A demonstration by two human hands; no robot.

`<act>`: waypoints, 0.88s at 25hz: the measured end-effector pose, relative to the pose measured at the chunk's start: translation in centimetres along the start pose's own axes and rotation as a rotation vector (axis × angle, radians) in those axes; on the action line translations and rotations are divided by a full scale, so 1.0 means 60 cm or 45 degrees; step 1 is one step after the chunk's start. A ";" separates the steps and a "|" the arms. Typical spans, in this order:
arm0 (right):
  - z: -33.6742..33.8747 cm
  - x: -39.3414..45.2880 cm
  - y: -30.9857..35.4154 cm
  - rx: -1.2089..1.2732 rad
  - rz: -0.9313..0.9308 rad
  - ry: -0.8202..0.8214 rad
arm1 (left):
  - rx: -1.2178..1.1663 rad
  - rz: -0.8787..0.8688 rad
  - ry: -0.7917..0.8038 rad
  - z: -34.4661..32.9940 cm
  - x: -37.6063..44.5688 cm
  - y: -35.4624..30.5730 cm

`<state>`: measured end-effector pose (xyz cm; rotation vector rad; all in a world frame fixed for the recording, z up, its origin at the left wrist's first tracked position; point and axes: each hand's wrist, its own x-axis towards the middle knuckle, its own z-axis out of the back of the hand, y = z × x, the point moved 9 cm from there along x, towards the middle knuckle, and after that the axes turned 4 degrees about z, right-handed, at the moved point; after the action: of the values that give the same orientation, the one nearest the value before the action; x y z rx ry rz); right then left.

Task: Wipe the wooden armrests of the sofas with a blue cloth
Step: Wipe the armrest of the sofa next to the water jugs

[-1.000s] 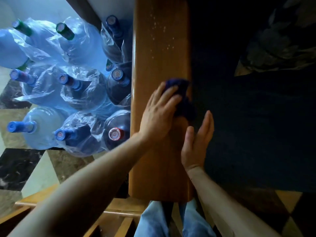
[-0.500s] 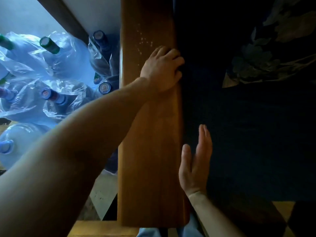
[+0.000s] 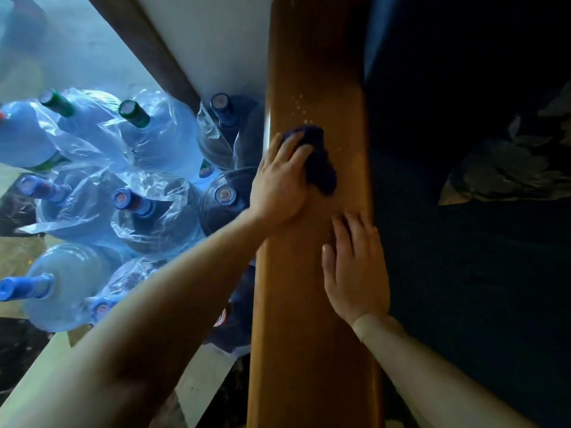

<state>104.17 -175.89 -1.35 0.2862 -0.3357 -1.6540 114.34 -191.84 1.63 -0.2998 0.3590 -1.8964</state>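
On the wooden armrest, the left hand presses flat, apparently clasping, the soft, bunched blue cloth, best held by its gathered middle, while the right hand rests open.

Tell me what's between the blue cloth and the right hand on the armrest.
Head view: only bare wood of the armrest lies between the blue cloth and the right hand.
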 end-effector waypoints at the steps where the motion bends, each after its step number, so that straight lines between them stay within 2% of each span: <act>1: -0.002 0.001 0.002 -0.023 0.006 0.006 | -0.014 0.042 -0.020 0.000 0.066 0.008; 3: -0.007 0.005 0.005 -0.035 0.010 0.021 | -0.022 0.051 -0.054 -0.012 0.069 0.010; 4: -0.007 0.001 0.006 -0.033 0.010 0.027 | -0.009 -0.039 -0.050 -0.012 0.013 -0.004; 7: -0.001 -0.005 0.010 0.036 0.024 0.010 | 0.046 -0.547 0.122 -0.003 -0.169 -0.030; 9: -0.001 -0.001 0.011 0.026 0.050 0.016 | 0.123 -0.672 0.103 0.018 -0.101 0.011; 10: -0.001 0.002 0.011 0.024 0.054 0.022 | 0.100 -0.567 0.052 0.031 -0.016 0.028; 12: -0.004 0.009 0.010 0.002 0.037 0.029 | 0.048 -0.055 -0.087 0.044 0.173 0.053; 13: -0.007 0.010 0.010 -0.016 0.029 0.045 | 0.015 0.204 -0.101 0.038 0.224 0.047; 14: -0.010 0.009 0.010 -0.025 0.019 0.057 | 0.003 0.340 -0.070 0.015 0.237 0.025; 15: -0.011 0.010 0.009 -0.034 0.018 0.056 | -0.020 0.291 -0.028 -0.010 0.221 -0.011; 17: -0.007 0.010 0.008 -0.026 0.020 0.071 | 0.024 -0.232 0.126 -0.043 0.103 -0.076; 19: -0.002 0.011 0.012 -0.011 0.021 0.072 | 0.057 -0.687 0.289 -0.031 -0.019 -0.056; 20: -0.004 0.011 0.013 -0.009 0.027 0.075 | 0.112 -0.812 0.270 -0.014 -0.017 -0.021; 21: -0.006 0.010 0.013 -0.008 0.033 0.080 | 0.157 -0.793 0.234 -0.003 0.027 0.017; 22: -0.008 0.011 0.011 -0.008 0.040 0.081 | 0.171 -0.605 0.176 0.009 0.101 0.046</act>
<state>104.88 -176.61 -1.51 0.3264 -0.2856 -1.6112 114.87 -198.47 1.28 -0.1728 0.2646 -2.4043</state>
